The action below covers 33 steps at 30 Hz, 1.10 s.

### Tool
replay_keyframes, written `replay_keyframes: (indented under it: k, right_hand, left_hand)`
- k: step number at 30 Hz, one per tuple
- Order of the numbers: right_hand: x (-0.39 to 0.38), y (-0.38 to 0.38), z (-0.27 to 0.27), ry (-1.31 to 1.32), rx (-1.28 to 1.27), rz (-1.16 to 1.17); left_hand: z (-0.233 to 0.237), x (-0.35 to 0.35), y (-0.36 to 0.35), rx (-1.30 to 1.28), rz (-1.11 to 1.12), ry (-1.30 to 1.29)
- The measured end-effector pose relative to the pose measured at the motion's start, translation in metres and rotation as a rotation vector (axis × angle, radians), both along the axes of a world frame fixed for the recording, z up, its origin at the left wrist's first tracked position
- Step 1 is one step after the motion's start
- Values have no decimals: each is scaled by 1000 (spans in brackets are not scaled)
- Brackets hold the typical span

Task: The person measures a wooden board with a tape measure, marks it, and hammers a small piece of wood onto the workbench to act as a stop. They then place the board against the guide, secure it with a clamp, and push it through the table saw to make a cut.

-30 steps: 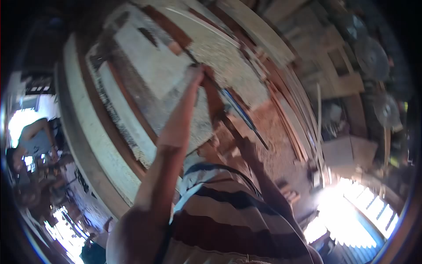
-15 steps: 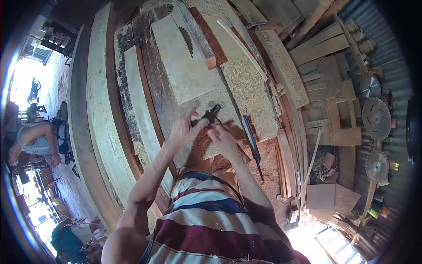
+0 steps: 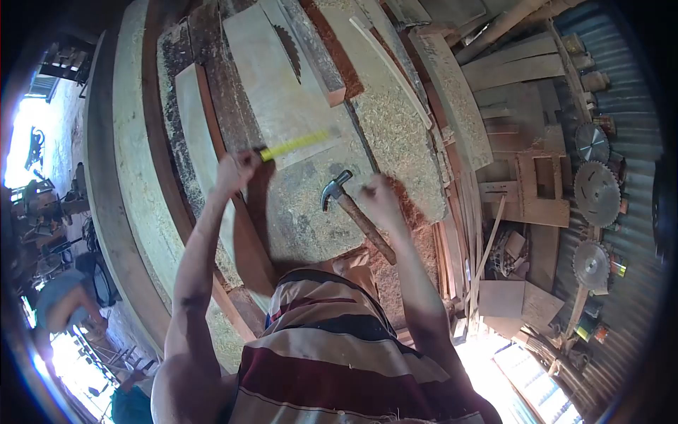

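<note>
My left hand (image 3: 235, 172) grips a tape measure, and its yellow tape (image 3: 295, 144) runs out to the right across a pale board (image 3: 272, 92) on the sawdust-covered saw table (image 3: 311, 212). A claw hammer (image 3: 357, 212) with a wooden handle lies on the table in front of my body. My right hand (image 3: 382, 201) rests on the sawdust just right of the hammer's handle, touching or almost touching it but not wrapped around it. A saw blade (image 3: 287, 51) sticks up through the pale board at the far end.
Long planks (image 3: 134, 162) lie along the left of the table. Boards and offcuts (image 3: 508, 71) are stacked at the right. Circular saw blades (image 3: 597, 192) hang on a corrugated wall. Another person (image 3: 63, 300) bends over at the lower left.
Both hands held a dark tool together at the table's middle before. Now my left hand has moved left and pulled out the yellow tape, and the hammer lies on the table beside my right hand.
</note>
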State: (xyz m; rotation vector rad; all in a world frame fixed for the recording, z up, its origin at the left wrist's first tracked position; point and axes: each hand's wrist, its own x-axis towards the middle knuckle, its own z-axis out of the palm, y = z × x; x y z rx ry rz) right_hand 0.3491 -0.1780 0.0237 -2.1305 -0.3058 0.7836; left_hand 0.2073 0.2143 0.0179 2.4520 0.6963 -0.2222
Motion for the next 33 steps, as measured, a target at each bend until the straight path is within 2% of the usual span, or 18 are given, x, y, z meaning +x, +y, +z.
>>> replay_keyframes:
  k: [1,2,3,5,8,12,14,24,28,33]
  right_hand:
    - [-18,-7,-5,-81,-83,167]
    - [-43,-18,-37,-389,-181,296]
    - [-69,-16,-37,-336,-291,254]
    - [-86,-23,-61,-600,-323,268]
    - [-84,-24,-60,-518,-162,188]
    - [-78,-20,-56,-420,-141,166]
    - [-76,-17,-49,-397,-173,168]
    - [-77,-16,-53,-379,-159,144]
    - [-75,-16,-47,-443,-178,168]
    - [-76,-15,-50,-399,-129,127]
  left_hand:
    - [12,24,10,83,142,24]
    - [-16,39,40,71,155,26]
    - [-46,52,68,59,171,30]
    - [-44,84,83,131,138,67]
    - [-65,105,106,144,129,15]
    - [-63,111,127,54,53,47]
    - [-84,107,145,-9,65,1]
    - [-82,108,142,-166,119,-27]
    - [-79,110,142,-156,111,-15]
    - [-79,110,145,-110,81,-9]
